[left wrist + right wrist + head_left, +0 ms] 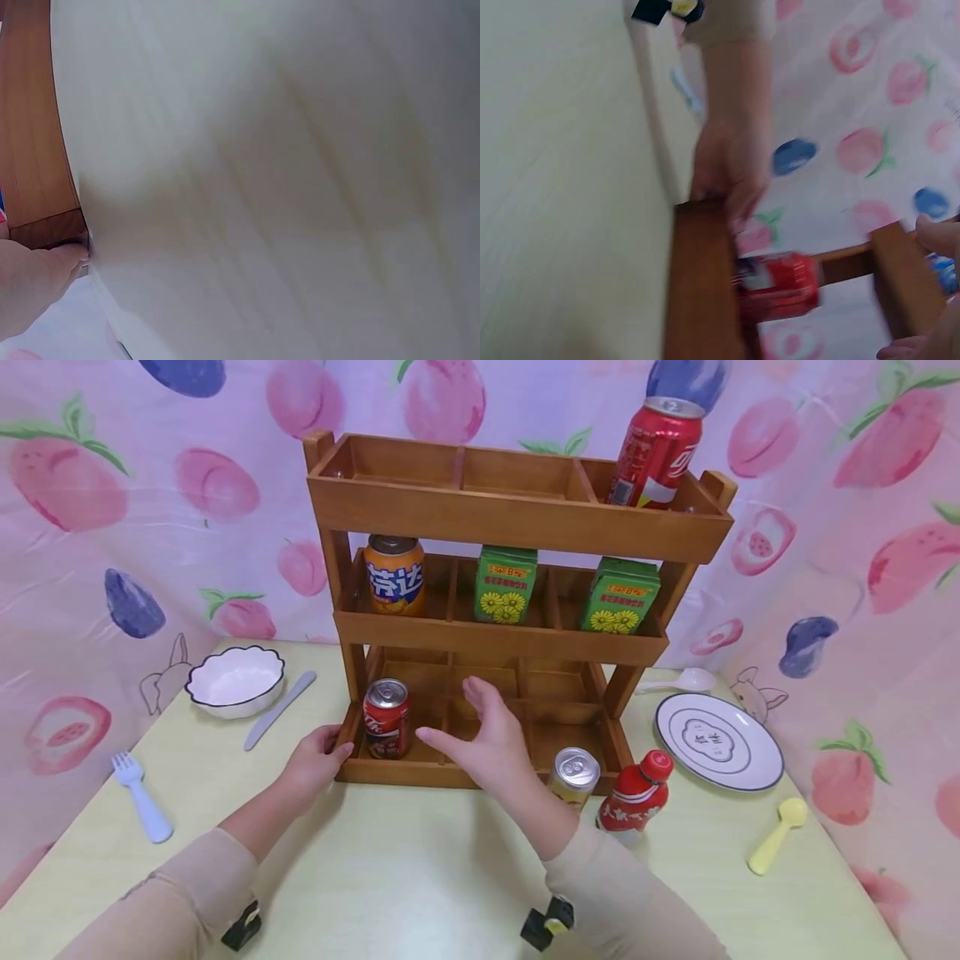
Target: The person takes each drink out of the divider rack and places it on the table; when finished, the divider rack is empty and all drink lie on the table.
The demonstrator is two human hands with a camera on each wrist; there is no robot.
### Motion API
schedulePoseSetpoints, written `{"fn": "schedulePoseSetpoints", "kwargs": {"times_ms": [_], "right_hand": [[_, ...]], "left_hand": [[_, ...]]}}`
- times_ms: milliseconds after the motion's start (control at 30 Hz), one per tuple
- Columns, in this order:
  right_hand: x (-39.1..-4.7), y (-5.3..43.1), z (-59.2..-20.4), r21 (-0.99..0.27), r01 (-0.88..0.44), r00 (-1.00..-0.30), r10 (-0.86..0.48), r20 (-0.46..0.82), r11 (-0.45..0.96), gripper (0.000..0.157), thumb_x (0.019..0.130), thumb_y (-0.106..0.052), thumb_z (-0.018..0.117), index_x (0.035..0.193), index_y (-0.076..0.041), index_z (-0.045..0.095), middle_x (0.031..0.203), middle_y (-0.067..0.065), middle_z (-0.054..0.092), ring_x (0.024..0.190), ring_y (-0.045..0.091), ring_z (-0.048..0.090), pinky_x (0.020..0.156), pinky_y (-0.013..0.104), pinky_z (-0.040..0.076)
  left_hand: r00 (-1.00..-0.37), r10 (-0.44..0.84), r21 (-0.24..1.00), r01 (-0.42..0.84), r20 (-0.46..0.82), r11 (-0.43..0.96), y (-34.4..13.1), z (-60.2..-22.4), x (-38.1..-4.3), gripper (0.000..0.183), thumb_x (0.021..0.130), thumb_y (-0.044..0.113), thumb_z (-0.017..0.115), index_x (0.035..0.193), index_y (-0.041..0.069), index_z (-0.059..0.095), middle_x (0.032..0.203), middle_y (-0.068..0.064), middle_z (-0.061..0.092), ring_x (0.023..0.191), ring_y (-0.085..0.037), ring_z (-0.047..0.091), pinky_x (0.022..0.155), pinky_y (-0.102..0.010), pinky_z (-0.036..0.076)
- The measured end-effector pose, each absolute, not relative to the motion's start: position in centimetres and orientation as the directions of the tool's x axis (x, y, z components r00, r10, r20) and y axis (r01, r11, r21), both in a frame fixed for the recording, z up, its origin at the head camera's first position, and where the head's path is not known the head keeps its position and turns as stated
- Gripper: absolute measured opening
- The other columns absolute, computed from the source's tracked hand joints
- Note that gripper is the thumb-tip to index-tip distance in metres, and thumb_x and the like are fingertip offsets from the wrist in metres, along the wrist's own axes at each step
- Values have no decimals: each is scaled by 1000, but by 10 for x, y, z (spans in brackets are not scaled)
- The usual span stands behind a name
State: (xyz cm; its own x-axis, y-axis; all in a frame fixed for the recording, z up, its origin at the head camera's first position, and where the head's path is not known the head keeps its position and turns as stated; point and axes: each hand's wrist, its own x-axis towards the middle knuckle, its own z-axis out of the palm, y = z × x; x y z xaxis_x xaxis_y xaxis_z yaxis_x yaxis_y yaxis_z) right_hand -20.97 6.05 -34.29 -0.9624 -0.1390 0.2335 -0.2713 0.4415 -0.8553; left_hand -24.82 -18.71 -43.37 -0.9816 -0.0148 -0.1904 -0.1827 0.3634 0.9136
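A three-tier wooden rack (pixel 517 522) stands on the table. My left hand (pixel 317 766) grips its lower left front corner, thumb at the front; in the left wrist view the same hand (pixel 37 281) holds the rack's end (pixel 45 150). In the bottom tier's front left compartment a dark red cola can (pixel 386 718) stands upright. My right hand (pixel 495 747) hovers before the bottom tier, right of that can, thumb and fingers spread and holding nothing. The right wrist view shows the cola can (pixel 780 285) between the rack and the right hand's fingertips (pixel 937 236).
The middle tier holds an orange soda can (pixel 394 575) and two green drink cartons (pixel 506 585). A red can (pixel 654 456) stands top right. Near my right forearm are a pale can (pixel 575 774) and a red-capped bottle (pixel 636 795). Dishes and cutlery lie at both sides.
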Motion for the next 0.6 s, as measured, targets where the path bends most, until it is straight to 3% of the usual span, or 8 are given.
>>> {"fn": "schedulePoseSetpoints", "kwargs": {"times_ms": [100,233,433,600], "right_hand": [[-238,39,-366,-841,-196,-978,-165,129,504,95,63,-55,72,137,-13,30,137,2,38,123,16,36,95,36,37],[-265,13,-394,-813,-192,-974,-210,88,550,90,64,-47,75,135,-11,33,133,6,43,119,21,41,92,39,40],[-279,-11,-417,-790,-275,-956,-240,167,547,76,66,-42,76,124,-12,38,116,2,52,106,17,50,87,32,44],[-284,-18,-423,-778,-330,-944,-194,267,534,70,68,-37,76,122,-12,40,114,1,52,105,16,50,86,29,45]], "left_hand": [[-982,-9,907,-175,-186,383,-186,-433,-248,45,94,12,44,133,-7,30,127,-25,40,114,-35,41,96,-45,35],[-984,-11,903,-169,-180,395,-187,-436,-247,45,94,12,44,132,-6,31,126,-26,42,113,-35,42,95,-45,36],[-988,-2,915,-145,-156,378,-186,-438,-247,44,94,11,45,131,-8,32,124,-26,43,111,-34,44,94,-44,37],[-985,-5,910,-163,-174,381,-187,-435,-248,44,94,11,44,132,-6,31,126,-24,42,112,-34,43,95,-44,36]]}}
